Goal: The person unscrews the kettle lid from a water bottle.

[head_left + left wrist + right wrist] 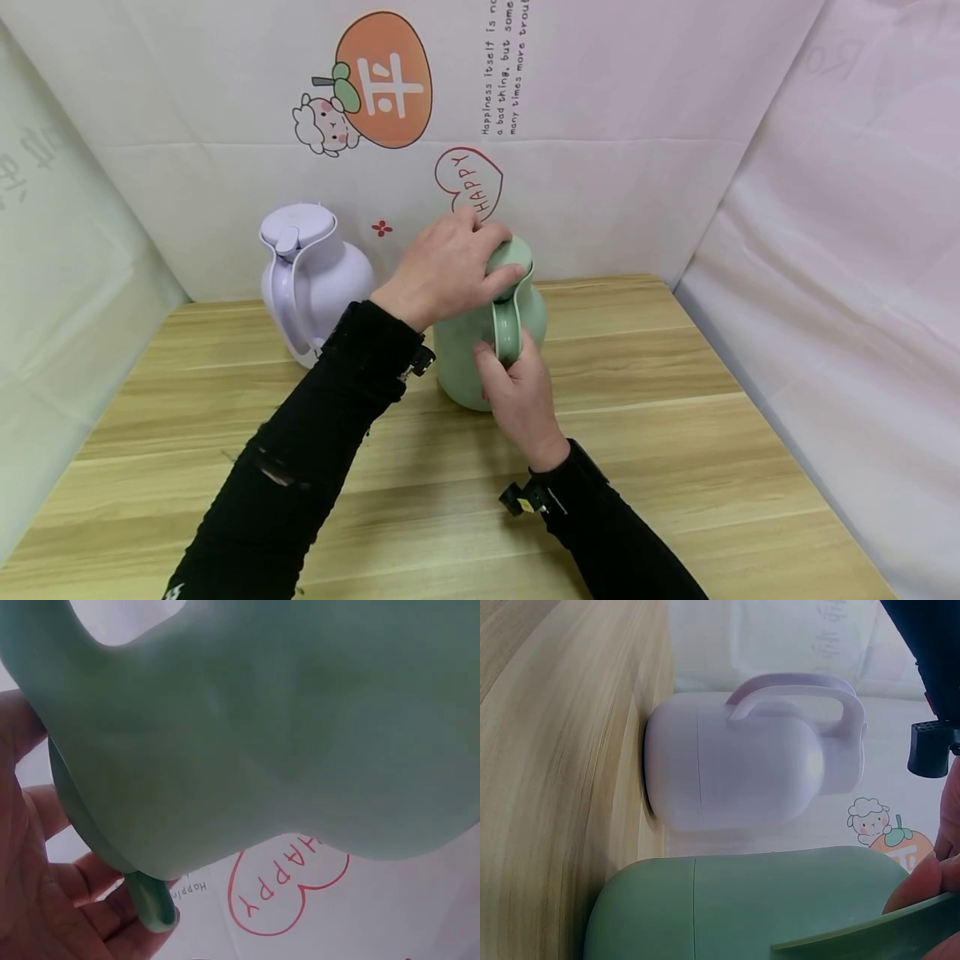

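A pale green thermos jug (460,354) stands on the wooden table, its handle facing me. My left hand (448,265) reaches over the top and holds the round lid (516,252), thumb on the near side. In the left wrist view, the fingers (64,881) curl around the lid's edge beside the small green spout tip (152,901). Lower down, my right hand (519,398) grips the jug's handle (507,329), with the thumb along its left side. The right wrist view shows the green body (727,907) close by and fingertips on the handle at the right edge.
To the left stands a lavender thermos jug (341,279) of the same shape, lid on, handle toward me. A printed white cloth (615,167) hangs right behind the wooden table (645,467), and white cloth also closes in both sides.
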`<state>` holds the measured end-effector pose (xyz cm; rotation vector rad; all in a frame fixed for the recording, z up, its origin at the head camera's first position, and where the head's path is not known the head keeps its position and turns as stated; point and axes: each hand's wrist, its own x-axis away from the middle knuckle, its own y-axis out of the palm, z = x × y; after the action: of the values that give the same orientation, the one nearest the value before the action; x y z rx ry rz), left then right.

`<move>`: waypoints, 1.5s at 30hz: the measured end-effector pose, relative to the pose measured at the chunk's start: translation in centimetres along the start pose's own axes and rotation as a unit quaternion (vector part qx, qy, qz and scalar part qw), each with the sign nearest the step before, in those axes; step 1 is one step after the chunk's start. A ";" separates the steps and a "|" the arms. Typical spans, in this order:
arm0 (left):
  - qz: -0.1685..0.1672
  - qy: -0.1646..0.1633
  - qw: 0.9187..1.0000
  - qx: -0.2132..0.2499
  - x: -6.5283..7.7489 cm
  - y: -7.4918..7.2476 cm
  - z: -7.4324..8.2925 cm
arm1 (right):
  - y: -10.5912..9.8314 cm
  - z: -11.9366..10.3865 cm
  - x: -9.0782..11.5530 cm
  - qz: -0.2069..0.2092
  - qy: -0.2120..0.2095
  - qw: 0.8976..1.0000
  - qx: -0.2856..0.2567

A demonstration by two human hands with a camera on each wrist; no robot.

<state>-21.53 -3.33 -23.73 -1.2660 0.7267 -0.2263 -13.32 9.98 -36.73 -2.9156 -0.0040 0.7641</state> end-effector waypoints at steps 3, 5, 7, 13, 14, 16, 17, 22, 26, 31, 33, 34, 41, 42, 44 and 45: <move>0.005 -0.006 1.000 -0.017 -0.1 0.0 0.2 | 0.0 0.0 0.0 -0.001 -0.005 1.000 0.000; 0.008 -0.008 0.999 -0.030 -0.1 0.0 0.3 | 0.0 0.1 0.0 0.000 -0.006 1.000 0.003; 0.011 -0.011 0.999 -0.045 -0.1 0.1 0.5 | 0.0 0.2 0.0 0.001 -0.006 1.000 0.007; 0.016 -0.035 0.997 -0.073 -0.4 0.2 0.9 | 0.0 0.4 -0.1 0.000 -0.009 1.000 0.012; 0.018 -0.041 0.996 -0.075 -0.4 0.2 0.9 | 0.0 0.4 -0.1 0.000 -0.009 1.000 0.011; 0.021 -0.051 0.996 -0.075 -0.4 0.2 1.1 | 0.0 0.4 0.0 0.000 -0.007 1.000 0.011; 0.023 -0.055 0.995 -0.075 -0.4 0.3 1.2 | 0.0 0.4 0.0 0.001 -0.007 1.000 0.012; 0.033 -0.068 0.994 -0.075 -0.4 0.4 1.5 | 0.1 0.3 -0.1 0.004 -0.005 1.000 0.016; 0.038 -0.075 0.994 -0.076 -0.4 0.4 1.6 | 0.1 0.2 0.0 0.007 0.000 1.000 0.020; 0.039 -0.080 0.992 -0.086 -0.4 0.4 1.7 | 0.2 0.3 0.0 0.010 0.001 1.000 0.019; 0.039 -0.081 0.992 -0.088 -0.4 0.4 1.7 | 0.2 0.3 0.0 0.009 -0.002 1.000 0.018; 0.039 -0.082 0.992 -0.088 -0.3 0.4 1.7 | 0.2 0.3 0.0 0.008 -0.004 1.000 0.016; 0.036 -0.087 0.992 -0.087 -0.1 0.3 1.6 | 0.1 0.1 0.0 0.003 -0.009 1.000 0.011; 0.036 -0.087 0.992 -0.086 0.0 0.3 1.6 | 0.1 0.1 0.0 0.002 -0.009 1.000 0.010; 0.033 -0.087 0.992 -0.085 0.1 0.3 1.6 | 0.1 0.2 0.0 0.000 -0.009 1.000 0.009; 0.032 -0.087 0.992 -0.084 0.2 0.2 1.6 | 0.1 0.2 0.0 -0.001 -0.009 1.000 0.010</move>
<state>-20.47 -2.05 -23.82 -1.4012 0.6454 -0.0018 -13.42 9.94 -36.87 -2.8885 -0.0019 0.7866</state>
